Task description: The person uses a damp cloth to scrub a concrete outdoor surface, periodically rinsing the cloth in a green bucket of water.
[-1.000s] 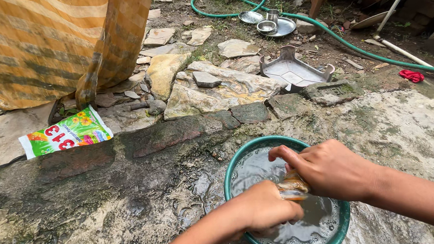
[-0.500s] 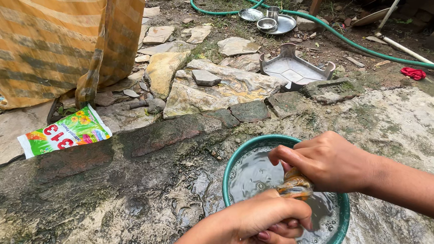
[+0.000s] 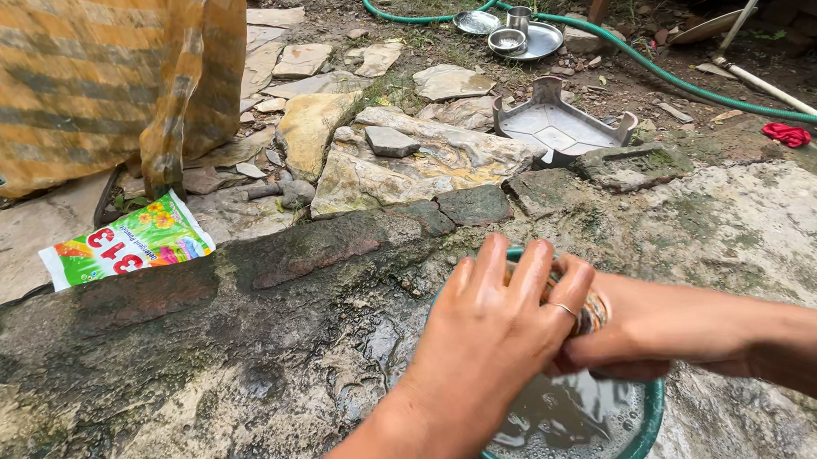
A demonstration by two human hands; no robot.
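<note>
Our left hand [image 3: 488, 332] lies over the top of a wet, brown-and-orange wad of cloth [image 3: 592, 311], fingers closed around it, and our right hand [image 3: 652, 333] clamps the same wad from the other side, so each grip is pressed tight on the fabric. The cloth sits just above the soapy grey water in the green basin [image 3: 650, 422], which rests near the front edge of the mossy stone slab [image 3: 201, 361].

We judge the basin could tip or slide on the wet slab if we bear down on its rim while wringing, and dirty water could splash out over the slab. The wet cloth could also slip from our fingers back into the water.

Half a second ago our left hand was lower, under the wad with fingers curled beneath; now it has come up over the top, hiding most of the cloth.
</note>
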